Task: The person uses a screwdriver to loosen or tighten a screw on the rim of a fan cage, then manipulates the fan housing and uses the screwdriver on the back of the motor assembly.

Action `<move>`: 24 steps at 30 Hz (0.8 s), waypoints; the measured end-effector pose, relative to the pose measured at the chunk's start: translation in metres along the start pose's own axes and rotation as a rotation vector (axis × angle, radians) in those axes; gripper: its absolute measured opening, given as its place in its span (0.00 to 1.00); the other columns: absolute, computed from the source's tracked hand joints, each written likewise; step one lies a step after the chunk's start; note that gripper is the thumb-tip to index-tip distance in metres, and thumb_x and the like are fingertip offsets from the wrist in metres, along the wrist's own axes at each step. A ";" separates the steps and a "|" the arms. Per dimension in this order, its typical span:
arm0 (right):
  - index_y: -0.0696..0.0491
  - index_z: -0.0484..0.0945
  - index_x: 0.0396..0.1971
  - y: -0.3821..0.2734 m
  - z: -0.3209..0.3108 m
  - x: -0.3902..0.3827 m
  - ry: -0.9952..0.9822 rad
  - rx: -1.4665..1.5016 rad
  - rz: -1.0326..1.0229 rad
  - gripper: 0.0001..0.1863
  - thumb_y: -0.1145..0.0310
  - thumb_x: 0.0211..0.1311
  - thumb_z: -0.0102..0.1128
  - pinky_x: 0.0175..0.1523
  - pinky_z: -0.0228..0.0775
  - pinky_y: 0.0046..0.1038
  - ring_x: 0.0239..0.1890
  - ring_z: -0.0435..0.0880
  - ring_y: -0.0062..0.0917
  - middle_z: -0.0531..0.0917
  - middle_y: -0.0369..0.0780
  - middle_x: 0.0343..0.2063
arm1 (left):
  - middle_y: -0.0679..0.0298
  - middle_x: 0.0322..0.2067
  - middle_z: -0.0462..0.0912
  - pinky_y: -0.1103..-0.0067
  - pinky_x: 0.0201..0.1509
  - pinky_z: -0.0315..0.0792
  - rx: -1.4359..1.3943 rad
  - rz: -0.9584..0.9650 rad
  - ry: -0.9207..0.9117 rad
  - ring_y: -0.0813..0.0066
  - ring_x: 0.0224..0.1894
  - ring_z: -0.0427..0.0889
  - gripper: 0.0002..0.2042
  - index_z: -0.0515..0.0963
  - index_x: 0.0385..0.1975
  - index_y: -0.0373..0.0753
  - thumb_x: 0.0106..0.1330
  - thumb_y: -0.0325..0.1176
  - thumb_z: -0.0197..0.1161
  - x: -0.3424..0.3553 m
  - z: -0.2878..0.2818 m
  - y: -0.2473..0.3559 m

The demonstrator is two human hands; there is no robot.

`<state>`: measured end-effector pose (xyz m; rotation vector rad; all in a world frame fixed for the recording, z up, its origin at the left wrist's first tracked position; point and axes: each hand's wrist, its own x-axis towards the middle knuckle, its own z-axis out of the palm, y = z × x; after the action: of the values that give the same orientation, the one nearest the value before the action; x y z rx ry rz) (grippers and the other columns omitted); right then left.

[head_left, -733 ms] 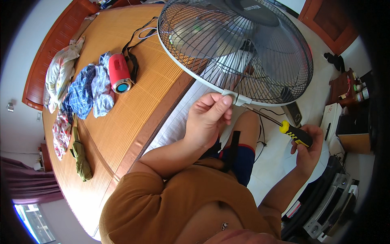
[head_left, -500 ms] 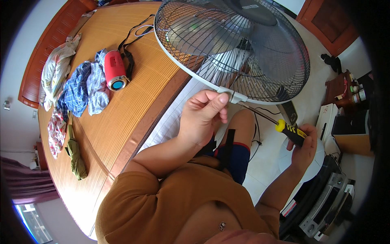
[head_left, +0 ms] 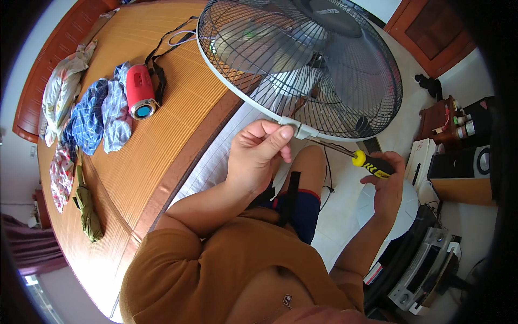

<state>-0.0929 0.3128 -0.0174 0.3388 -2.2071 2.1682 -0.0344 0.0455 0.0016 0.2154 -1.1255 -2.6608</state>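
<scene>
A fan [head_left: 302, 70] with a dark wire cage and a pale outer ring stands in front of me, its blades behind the wires. My left hand [head_left: 261, 148] pinches the grey clip [head_left: 298, 128] at the near edge of that ring between thumb and fingers. From the right, my right hand [head_left: 387, 181] grips the yellow and black handle of a screwdriver [head_left: 373, 164]. Its metal shaft points left to the clip's underside. Whether the tip sits in a screw cannot be made out.
On the left is a bed with a woven mat [head_left: 162, 124], bearing a red speaker [head_left: 140, 92], crumpled clothes [head_left: 89, 116] and a folded green umbrella [head_left: 88, 210]. At the right stand a black speaker box [head_left: 458, 162] and a silver audio unit [head_left: 418, 270]. The fan's round white base [head_left: 396, 216] is below my right hand.
The whole view has shifted, so everything sits slightly further left. My right hand and the screwdriver handle have risen a little, making the shaft flatter. My left hand keeps its pinch on the clip.
</scene>
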 end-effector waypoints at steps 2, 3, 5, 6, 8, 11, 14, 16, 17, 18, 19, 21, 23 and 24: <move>0.55 0.62 0.52 0.000 0.005 -0.002 -0.071 0.049 -0.260 0.30 0.54 0.55 0.60 0.32 0.74 0.24 0.39 0.76 0.25 0.71 0.44 0.47 | 0.61 0.18 0.76 0.80 0.28 0.70 0.023 -0.024 -0.015 0.73 0.21 0.74 0.06 0.73 0.24 0.37 0.63 0.29 0.59 -0.001 -0.001 0.000; 0.55 0.62 0.52 0.001 0.000 -0.005 -0.077 0.045 -0.260 0.30 0.54 0.55 0.60 0.32 0.74 0.24 0.39 0.76 0.25 0.71 0.44 0.47 | 0.61 0.18 0.76 0.80 0.28 0.70 0.017 -0.022 -0.012 0.73 0.21 0.74 0.06 0.73 0.24 0.37 0.63 0.29 0.59 -0.001 -0.002 0.000; 0.55 0.62 0.51 0.005 -0.015 -0.005 -0.146 0.086 -0.228 0.30 0.58 0.53 0.63 0.34 0.74 0.24 0.41 0.76 0.27 0.70 0.46 0.49 | 0.61 0.18 0.76 0.80 0.28 0.70 0.003 0.003 -0.029 0.73 0.21 0.74 0.06 0.73 0.24 0.36 0.62 0.29 0.59 0.000 -0.003 -0.001; 0.55 0.62 0.51 0.005 -0.019 -0.005 -0.140 0.080 -0.229 0.30 0.58 0.53 0.63 0.34 0.74 0.24 0.41 0.76 0.27 0.70 0.46 0.49 | 0.61 0.18 0.76 0.80 0.28 0.70 -0.001 -0.002 -0.035 0.73 0.21 0.74 0.06 0.73 0.24 0.36 0.62 0.29 0.59 0.001 -0.002 -0.002; 0.56 0.62 0.49 0.004 -0.020 -0.003 -0.075 0.170 0.059 0.29 0.61 0.52 0.64 0.34 0.74 0.23 0.41 0.75 0.27 0.70 0.46 0.48 | 0.61 0.18 0.76 0.80 0.28 0.70 -0.020 0.019 -0.038 0.73 0.21 0.74 0.06 0.73 0.24 0.36 0.62 0.29 0.59 0.002 -0.002 -0.003; 0.57 0.63 0.46 -0.011 0.018 0.001 0.163 0.115 -0.010 0.27 0.61 0.52 0.64 0.29 0.73 0.22 0.32 0.77 0.24 0.73 0.44 0.39 | 0.61 0.18 0.76 0.80 0.27 0.70 0.003 0.024 -0.026 0.74 0.21 0.74 0.07 0.73 0.24 0.36 0.63 0.29 0.59 0.001 -0.004 -0.004; 0.58 0.64 0.44 -0.003 0.007 -0.001 -0.021 0.111 -0.412 0.24 0.60 0.53 0.62 0.27 0.72 0.23 0.31 0.77 0.24 0.72 0.42 0.34 | 0.62 0.18 0.76 0.81 0.27 0.70 0.003 0.038 -0.034 0.74 0.21 0.74 0.06 0.74 0.24 0.36 0.62 0.29 0.60 0.000 -0.002 -0.004; 0.57 0.65 0.43 0.004 -0.012 -0.003 -0.022 0.136 -0.317 0.24 0.60 0.53 0.62 0.27 0.72 0.23 0.32 0.77 0.24 0.72 0.41 0.35 | 0.62 0.18 0.76 0.81 0.26 0.70 0.006 0.044 -0.031 0.74 0.21 0.74 0.06 0.74 0.24 0.36 0.62 0.29 0.60 0.001 -0.001 -0.003; 0.57 0.65 0.42 0.007 -0.018 -0.004 -0.022 0.162 -0.220 0.23 0.60 0.53 0.62 0.28 0.72 0.23 0.34 0.76 0.24 0.71 0.41 0.35 | 0.62 0.18 0.76 0.81 0.26 0.70 0.010 0.051 -0.027 0.74 0.21 0.74 0.06 0.74 0.24 0.36 0.62 0.28 0.60 0.001 0.000 -0.003; 0.57 0.65 0.42 0.010 -0.018 -0.005 -0.025 0.158 -0.222 0.23 0.60 0.53 0.62 0.28 0.72 0.23 0.34 0.76 0.24 0.71 0.41 0.35 | 0.62 0.18 0.76 0.81 0.26 0.70 0.005 0.054 -0.026 0.74 0.21 0.74 0.06 0.74 0.24 0.36 0.62 0.28 0.60 0.001 -0.001 -0.004; 0.55 0.66 0.40 0.012 -0.017 -0.005 -0.004 0.183 -0.159 0.20 0.58 0.55 0.60 0.26 0.70 0.22 0.35 0.74 0.23 0.70 0.39 0.35 | 0.62 0.21 0.77 0.82 0.26 0.70 -0.042 0.053 -0.034 0.77 0.21 0.75 0.04 0.75 0.26 0.35 0.60 0.27 0.62 0.002 -0.003 -0.006; 0.53 0.67 0.38 0.008 -0.014 -0.002 0.008 0.205 -0.098 0.17 0.57 0.58 0.57 0.24 0.68 0.21 0.37 0.73 0.22 0.69 0.38 0.35 | 0.62 0.25 0.79 0.83 0.26 0.71 -0.094 0.060 -0.037 0.79 0.22 0.75 0.03 0.77 0.27 0.33 0.59 0.25 0.63 0.002 -0.005 -0.005; 0.54 0.67 0.39 -0.014 0.011 0.001 0.157 0.395 0.040 0.20 0.58 0.54 0.62 0.23 0.68 0.18 0.34 0.74 0.22 0.70 0.37 0.35 | 0.63 0.23 0.78 0.84 0.26 0.70 -0.018 0.017 -0.034 0.80 0.22 0.74 0.04 0.76 0.27 0.33 0.58 0.26 0.64 0.001 -0.006 -0.002; 0.54 0.68 0.40 -0.014 0.015 -0.008 -0.042 0.232 -0.297 0.20 0.61 0.51 0.64 0.24 0.69 0.19 0.34 0.74 0.22 0.70 0.37 0.37 | 0.63 0.23 0.78 0.84 0.26 0.70 -0.027 0.021 -0.030 0.80 0.22 0.74 0.04 0.76 0.27 0.33 0.58 0.26 0.64 0.000 -0.006 -0.003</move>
<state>-0.0811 0.2991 -0.0054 0.6777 -1.7847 2.2644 -0.0338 0.0435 -0.0042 0.1589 -1.0937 -2.6670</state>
